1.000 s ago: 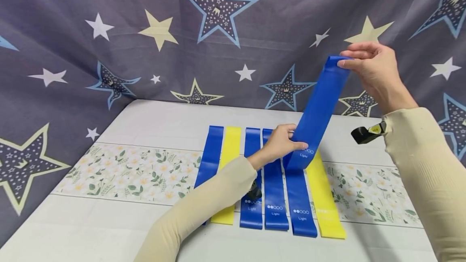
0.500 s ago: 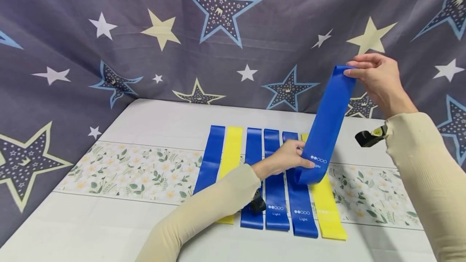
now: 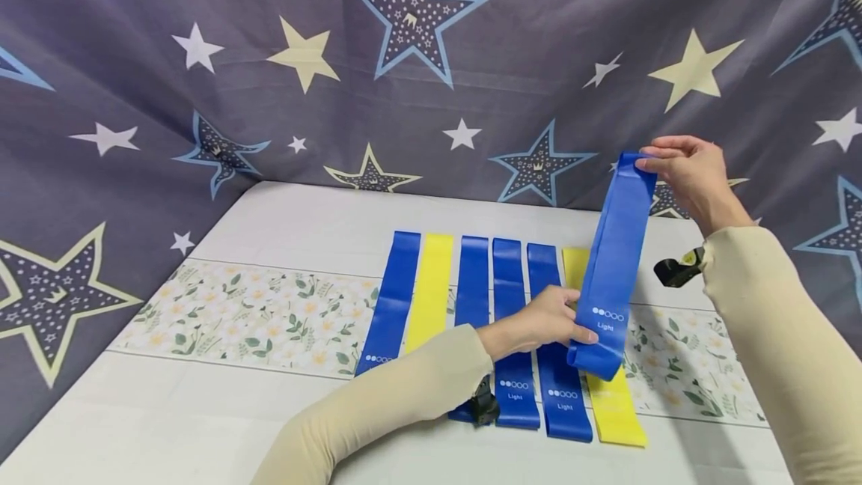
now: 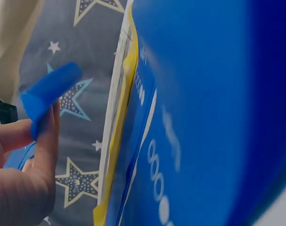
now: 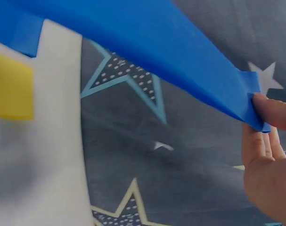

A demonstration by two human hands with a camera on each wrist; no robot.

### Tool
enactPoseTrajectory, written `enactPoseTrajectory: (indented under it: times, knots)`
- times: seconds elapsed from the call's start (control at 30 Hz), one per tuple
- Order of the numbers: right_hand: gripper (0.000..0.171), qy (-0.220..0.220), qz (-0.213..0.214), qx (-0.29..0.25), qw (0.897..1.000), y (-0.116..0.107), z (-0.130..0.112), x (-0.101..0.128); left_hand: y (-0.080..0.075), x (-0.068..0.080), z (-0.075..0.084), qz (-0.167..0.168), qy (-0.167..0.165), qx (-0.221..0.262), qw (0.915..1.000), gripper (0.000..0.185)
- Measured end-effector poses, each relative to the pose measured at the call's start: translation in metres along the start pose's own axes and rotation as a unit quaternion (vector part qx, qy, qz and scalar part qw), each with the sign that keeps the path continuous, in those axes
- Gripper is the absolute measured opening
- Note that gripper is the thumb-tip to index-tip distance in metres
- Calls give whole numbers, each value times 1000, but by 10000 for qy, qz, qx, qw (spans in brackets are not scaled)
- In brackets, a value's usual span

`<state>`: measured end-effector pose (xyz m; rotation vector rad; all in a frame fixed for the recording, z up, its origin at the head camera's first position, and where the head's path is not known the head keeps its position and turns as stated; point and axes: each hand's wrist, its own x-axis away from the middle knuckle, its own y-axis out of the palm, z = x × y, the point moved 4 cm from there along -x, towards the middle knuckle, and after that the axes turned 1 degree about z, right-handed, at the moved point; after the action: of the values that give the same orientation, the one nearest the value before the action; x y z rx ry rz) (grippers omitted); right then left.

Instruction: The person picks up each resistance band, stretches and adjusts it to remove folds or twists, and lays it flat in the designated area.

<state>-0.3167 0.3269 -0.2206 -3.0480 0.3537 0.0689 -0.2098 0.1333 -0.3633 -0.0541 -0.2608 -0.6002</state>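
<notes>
A blue looped resistance band [image 3: 616, 260], printed "Light", hangs at a slant over the right end of a row of bands. My right hand [image 3: 697, 174] pinches its upper end between thumb and fingers, as the right wrist view also shows. At the band's lower part is my left hand [image 3: 547, 319], its thumb across the front beside the print and its other fingers partly hidden behind the band. The lower loop overlaps the rightmost yellow band [image 3: 616, 414] and the edge of a blue band [image 3: 564, 395] next to it.
Farther left lie more flat bands side by side, among them a yellow band [image 3: 431, 283] and a blue band [image 3: 397, 283]. The white table [image 3: 188, 410] has a floral strip [image 3: 269, 313]. A star-patterned curtain [image 3: 337, 118] rises behind it.
Both hands have come down with the blue band, the left one also moving right. The band's lower end has shifted from above the blue band to over the rightmost yellow one.
</notes>
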Motion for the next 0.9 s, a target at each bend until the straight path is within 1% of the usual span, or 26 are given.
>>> enactPoseTrajectory:
  times: [0.1,0.17,0.23,0.33,0.4,0.47,0.53,0.6,0.63,0.7,0.8,0.83,0.87,0.9]
  knots:
    - [38,20,-101,65,9999,-1,10,-2,4,1,-2,-124,-108,178,9997,59]
    - [34,-12,-187,-31,9998,-2,16,-3,8,3,-3,-184,-170,264,9993,63]
    - [31,-25,-231,117,9997,-4,24,-4,12,4,-5,-251,-216,327,9989,67]
    - [29,69,-235,618,9978,-6,36,-4,18,7,-9,-295,-317,359,9984,69]
    - [31,190,-224,1175,9926,-8,45,-4,21,9,-11,-322,-408,404,9978,73]
    - [33,297,-226,1446,9888,-9,54,-6,25,11,-13,-303,-499,403,9975,75]
    - [33,318,-234,1519,9876,-13,64,-8,30,11,-16,-264,-563,413,9972,77]
    - [34,350,-232,1565,9868,-17,74,-10,37,12,-19,-266,-632,486,9965,73]
    - [33,395,-238,1450,9884,-21,82,-13,40,12,-20,-250,-686,533,9959,72]
    - [36,418,-310,1486,9875,-27,93,-15,48,14,-24,-258,-761,634,9947,65]
    - [38,463,-396,1560,9859,-35,108,-18,58,18,-29,-244,-938,538,9938,59]
    - [37,543,-389,1463,9870,-39,115,-20,61,20,-30,-236,-984,460,9938,56]
    - [39,517,-440,1645,9840,-38,117,-18,65,22,-32,-231,-1008,355,9940,51]
    - [40,527,-477,1702,9828,-39,120,-18,68,24,-34,-230,-1099,322,9932,47]
